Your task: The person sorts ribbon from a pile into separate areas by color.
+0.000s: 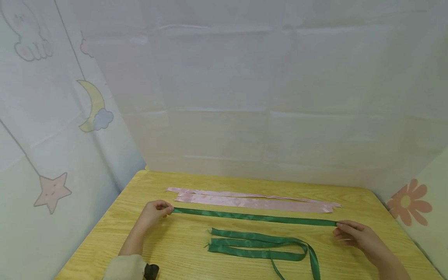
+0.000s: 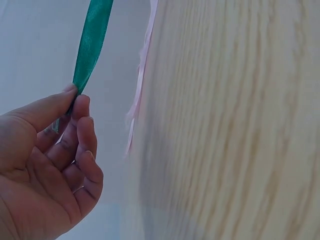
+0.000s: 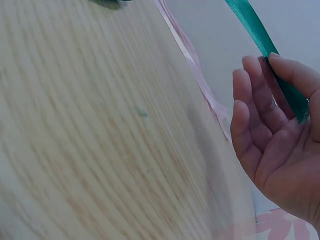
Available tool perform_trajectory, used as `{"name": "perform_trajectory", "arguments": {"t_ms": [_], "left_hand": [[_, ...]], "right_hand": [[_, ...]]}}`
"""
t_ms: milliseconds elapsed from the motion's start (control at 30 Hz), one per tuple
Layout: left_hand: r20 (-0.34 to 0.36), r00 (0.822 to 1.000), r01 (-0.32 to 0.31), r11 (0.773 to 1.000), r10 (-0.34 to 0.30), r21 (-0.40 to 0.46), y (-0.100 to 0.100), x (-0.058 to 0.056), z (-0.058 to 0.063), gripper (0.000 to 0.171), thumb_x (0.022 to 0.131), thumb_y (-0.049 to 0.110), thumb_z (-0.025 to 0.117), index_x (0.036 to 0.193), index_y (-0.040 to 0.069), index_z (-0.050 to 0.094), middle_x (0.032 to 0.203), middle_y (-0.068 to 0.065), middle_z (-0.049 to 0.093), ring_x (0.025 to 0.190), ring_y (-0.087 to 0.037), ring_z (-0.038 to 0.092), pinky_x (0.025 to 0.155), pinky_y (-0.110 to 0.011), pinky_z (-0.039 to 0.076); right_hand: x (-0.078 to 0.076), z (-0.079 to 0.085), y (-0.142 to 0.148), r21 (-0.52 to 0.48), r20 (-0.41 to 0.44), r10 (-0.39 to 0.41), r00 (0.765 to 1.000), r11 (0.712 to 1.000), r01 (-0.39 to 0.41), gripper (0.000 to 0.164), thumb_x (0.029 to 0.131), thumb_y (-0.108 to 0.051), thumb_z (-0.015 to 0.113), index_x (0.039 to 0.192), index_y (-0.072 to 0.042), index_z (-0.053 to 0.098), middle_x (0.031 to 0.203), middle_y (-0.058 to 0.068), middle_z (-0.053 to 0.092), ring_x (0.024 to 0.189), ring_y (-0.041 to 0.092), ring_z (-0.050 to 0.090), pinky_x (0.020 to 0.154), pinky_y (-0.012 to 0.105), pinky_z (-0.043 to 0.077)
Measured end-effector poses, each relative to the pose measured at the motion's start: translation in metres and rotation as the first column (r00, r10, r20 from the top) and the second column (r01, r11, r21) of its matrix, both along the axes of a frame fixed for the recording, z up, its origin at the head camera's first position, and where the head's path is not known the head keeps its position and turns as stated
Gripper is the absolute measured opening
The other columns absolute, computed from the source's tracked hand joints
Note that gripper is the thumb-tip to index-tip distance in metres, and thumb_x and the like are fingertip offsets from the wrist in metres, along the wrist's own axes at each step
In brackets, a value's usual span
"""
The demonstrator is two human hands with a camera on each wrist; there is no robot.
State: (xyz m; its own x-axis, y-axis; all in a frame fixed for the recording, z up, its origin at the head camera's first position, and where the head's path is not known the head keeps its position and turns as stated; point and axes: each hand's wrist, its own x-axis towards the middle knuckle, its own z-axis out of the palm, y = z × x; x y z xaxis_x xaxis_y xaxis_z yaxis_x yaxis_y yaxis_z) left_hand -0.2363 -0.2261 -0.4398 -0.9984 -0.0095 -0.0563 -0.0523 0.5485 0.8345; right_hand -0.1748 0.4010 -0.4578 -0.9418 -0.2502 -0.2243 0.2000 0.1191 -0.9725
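Note:
A green satin ribbon (image 1: 255, 217) is stretched nearly straight between my two hands, raised above the table. My left hand (image 1: 156, 212) pinches one end between thumb and index finger; in the left wrist view a short tail of the ribbon (image 2: 93, 45) pokes out below the pinch. At the other end my right hand (image 1: 360, 235) pinches the ribbon with thumb and index finger, its frayed tip lying against the palm in the right wrist view. Nearer me, a second length of green ribbon (image 1: 259, 253) lies folded in several strands on the table.
Pink ribbons (image 1: 245, 201) lie lengthwise across the back of the wooden table (image 1: 105, 237), behind the held ribbon. A pale cloth wall (image 1: 245, 97) rises at the table's far edge. A small green thread (image 3: 142, 112) lies on the tabletop.

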Motion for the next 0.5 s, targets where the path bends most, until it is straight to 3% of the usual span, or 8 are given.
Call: {"name": "perform_trajectory", "arguments": {"t_ms": [200,500], "left_hand": [[-0.005,1.000,-0.011,1.000,0.011,0.017,0.002,0.000,-0.001,0.016,0.089,0.018,0.063,0.096,0.004,0.065,0.082,-0.007,0.062,0.077,-0.022,0.056,0.067,-0.038,0.045],[-0.007,0.999,-0.037,0.998,0.037,0.045,0.002,-0.007,-0.006,0.019,0.090,0.018,0.062,0.102,0.003,0.065,0.083,-0.007,0.061,0.078,-0.021,0.055,0.067,-0.035,0.044]], "right_hand": [[0.000,-0.003,-0.006,0.125,0.011,-0.175,0.984,0.977,0.173,0.014,0.096,-0.028,0.052,0.096,-0.023,0.065,0.090,-0.005,0.065,0.086,0.013,0.063,0.075,0.030,0.050],[-0.002,-0.004,-0.014,0.167,0.055,-0.314,0.948,0.939,0.301,0.037,0.095,-0.043,0.048,0.090,-0.011,0.067,0.082,-0.005,0.065,0.080,0.012,0.063,0.073,0.030,0.051]]}}
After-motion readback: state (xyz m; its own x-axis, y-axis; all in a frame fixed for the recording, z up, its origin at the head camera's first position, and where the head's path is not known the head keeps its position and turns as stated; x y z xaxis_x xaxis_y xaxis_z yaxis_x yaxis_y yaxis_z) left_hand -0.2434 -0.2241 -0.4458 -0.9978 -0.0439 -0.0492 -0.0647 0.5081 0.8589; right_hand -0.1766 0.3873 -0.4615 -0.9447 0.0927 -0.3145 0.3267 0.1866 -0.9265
